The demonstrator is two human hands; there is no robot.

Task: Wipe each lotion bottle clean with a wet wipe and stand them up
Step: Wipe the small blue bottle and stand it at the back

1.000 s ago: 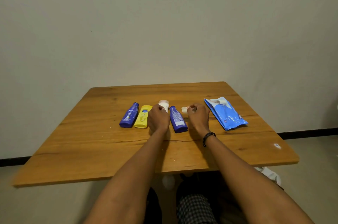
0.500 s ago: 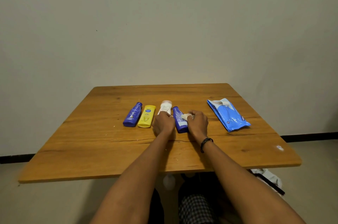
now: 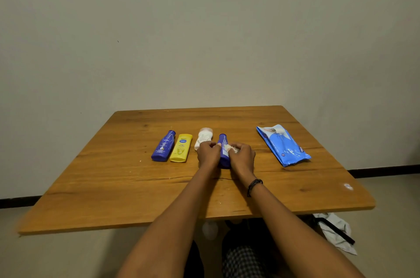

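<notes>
Head view: both forearms reach forward over the bench (image 3: 136, 198), meeting at a dark blue lotion bottle (image 3: 223, 139) lying flat. The left hand (image 3: 208, 152), fingers curled, grips the bottle's left side. The right hand (image 3: 243, 156), clenched round a white wet wipe (image 3: 230, 148), presses it against the bottle's label.

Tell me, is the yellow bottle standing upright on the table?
No, the yellow bottle lies flat on the table with its label facing up.

Wooden table (image 3: 113, 187): lotion bottles (image 3: 181, 147), wipe pack (image 3: 283, 145) (blue).
</notes>
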